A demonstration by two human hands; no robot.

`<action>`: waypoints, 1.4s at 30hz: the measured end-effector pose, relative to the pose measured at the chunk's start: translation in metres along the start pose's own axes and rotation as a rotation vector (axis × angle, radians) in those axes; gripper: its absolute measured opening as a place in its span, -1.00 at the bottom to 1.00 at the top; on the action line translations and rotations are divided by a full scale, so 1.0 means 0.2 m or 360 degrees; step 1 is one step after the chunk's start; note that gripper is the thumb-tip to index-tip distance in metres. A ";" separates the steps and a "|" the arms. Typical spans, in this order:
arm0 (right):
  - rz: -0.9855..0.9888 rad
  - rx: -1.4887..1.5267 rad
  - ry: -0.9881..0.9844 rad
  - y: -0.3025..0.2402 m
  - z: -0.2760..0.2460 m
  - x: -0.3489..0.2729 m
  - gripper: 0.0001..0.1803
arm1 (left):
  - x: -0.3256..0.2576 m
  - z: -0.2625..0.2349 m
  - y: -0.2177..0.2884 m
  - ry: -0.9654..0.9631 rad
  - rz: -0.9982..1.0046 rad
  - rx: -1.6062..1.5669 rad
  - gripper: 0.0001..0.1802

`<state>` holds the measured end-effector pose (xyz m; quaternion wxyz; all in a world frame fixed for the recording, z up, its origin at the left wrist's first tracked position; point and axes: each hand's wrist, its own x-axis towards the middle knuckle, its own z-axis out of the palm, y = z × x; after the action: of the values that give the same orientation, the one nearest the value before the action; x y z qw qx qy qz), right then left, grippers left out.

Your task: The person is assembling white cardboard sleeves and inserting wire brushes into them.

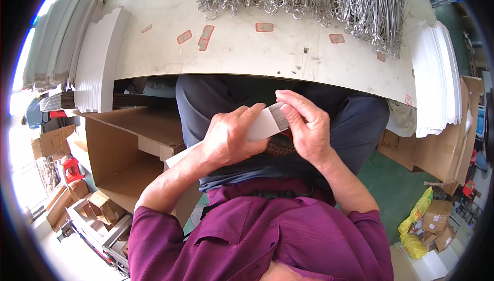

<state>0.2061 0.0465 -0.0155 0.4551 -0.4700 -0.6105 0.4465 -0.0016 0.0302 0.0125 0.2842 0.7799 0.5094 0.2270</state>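
Above my lap, a long narrow white box (pixel 262 125) lies slantwise, its lower left end passing under my left forearm. My left hand (pixel 226 138) is wrapped round its middle. Thin grey metal rods (pixel 279 117) show at the box's upper right end. There my right hand (pixel 312 131) is closed, thumb and fingers pinching the end of the box. How far the rods reach inside is hidden by the white card and my left hand.
Ring-ended metal skewers (pixel 370 8) lie heaped along the far side of the white table (pixel 226 57). Flat white cartons stand stacked at its left (pixel 98 62) and right (pixel 436 78) edges. A large open cardboard box (pixel 121 152) sits at my left, and another carton (pixel 442 152) at my right.
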 end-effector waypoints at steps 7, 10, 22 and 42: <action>-0.0236 -0.0115 -0.0180 -0.02 0.07 -0.04 -0.48 | -0.04 0.04 -0.01 0.0015 -0.0079 -0.0104 -0.30; -0.0270 -0.0221 -0.0336 0.00 0.07 -0.04 -0.42 | -0.04 0.06 -0.01 0.0010 -0.0136 -0.0069 -0.29; -0.0015 0.0170 -0.0015 0.03 0.05 -0.13 -0.63 | -0.05 0.04 -0.03 0.0062 -0.0094 -0.0054 -0.32; -0.0287 -0.0570 -0.0257 -0.05 -0.07 -0.02 -0.79 | -0.06 0.08 -0.02 0.0007 -0.0019 -0.0055 -0.30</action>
<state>0.2188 0.0419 -0.0034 0.3521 -0.4495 -0.7541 0.3246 0.0020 0.0180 -0.0038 0.2978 0.7714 0.5107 0.2356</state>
